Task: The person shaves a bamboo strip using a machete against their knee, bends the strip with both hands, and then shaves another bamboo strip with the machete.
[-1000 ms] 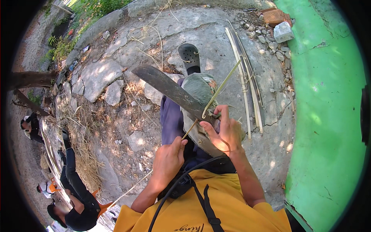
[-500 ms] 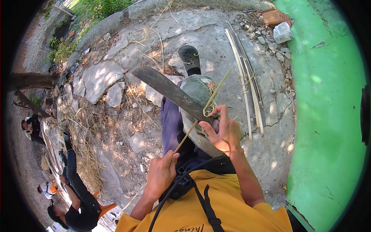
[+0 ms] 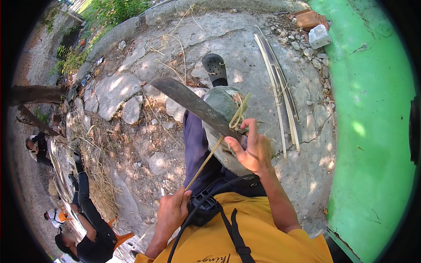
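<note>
A machete [image 3: 190,103] with a broad dark blade lies slantwise over my raised knee, its wide end toward the upper left. My right hand [image 3: 254,151] is closed at its other end, the grip being hidden, with the thumb by the edge. Pale bamboo strip [image 3: 205,163] runs from that edge down to my left hand [image 3: 172,211], which is closed around it. Beyond the blade, thin curled shavings [image 3: 239,111] rise beside my right index finger. Under the blade, a greenish plastic-wrapped pad [image 3: 218,100] covers the knee.
Several long bamboo strips [image 3: 280,94] lie on the cracked concrete at right, near a green wall [image 3: 372,131]. Bricks [image 3: 309,19] and a pale block [image 3: 319,36] stand at the far right. Loose shavings [image 3: 173,41] lie ahead. A seated person [image 3: 90,236] is at lower left.
My left hand has moved down and slightly left along the strip, toward my body. The shavings beyond the blade have curled further upright. My right hand and the machete have barely moved.
</note>
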`<state>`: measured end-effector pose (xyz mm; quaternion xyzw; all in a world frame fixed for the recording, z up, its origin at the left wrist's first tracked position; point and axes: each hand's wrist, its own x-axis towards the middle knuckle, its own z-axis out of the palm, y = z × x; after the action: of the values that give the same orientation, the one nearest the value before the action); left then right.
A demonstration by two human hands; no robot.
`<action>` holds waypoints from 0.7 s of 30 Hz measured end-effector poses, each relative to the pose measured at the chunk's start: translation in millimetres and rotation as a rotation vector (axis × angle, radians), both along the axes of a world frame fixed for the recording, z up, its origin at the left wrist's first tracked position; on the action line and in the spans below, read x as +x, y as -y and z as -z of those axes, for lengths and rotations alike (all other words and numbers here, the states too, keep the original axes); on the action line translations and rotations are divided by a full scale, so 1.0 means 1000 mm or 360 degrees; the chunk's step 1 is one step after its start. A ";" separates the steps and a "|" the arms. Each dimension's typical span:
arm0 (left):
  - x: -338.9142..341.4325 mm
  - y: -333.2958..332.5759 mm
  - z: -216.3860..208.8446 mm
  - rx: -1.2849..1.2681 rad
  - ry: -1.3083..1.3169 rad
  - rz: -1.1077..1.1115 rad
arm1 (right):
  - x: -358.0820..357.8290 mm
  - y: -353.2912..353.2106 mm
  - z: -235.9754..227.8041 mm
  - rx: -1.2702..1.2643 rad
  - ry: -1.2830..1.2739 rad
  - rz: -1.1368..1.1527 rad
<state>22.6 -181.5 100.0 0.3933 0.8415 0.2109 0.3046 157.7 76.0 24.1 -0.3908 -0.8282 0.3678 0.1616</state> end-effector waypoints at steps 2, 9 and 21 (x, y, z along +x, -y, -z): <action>0.000 0.001 -0.005 -0.0025 0.0053 -0.0013 | 0.000 -0.002 -0.001 -0.0098 -0.0015 0.0027; -0.031 -0.019 0.002 -0.0212 0.0270 0.0136 | 0.002 -0.003 -0.002 -0.0133 0.0016 0.0050; -0.018 -0.072 0.039 0.0245 0.0715 -0.0145 | 0.002 -0.006 0.009 -0.0072 -0.0073 0.0074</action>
<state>4.2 -109.0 61.2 0.3202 0.7509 0.3700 0.4435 159.8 82.0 15.1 -0.4049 -0.8065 0.3914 0.1800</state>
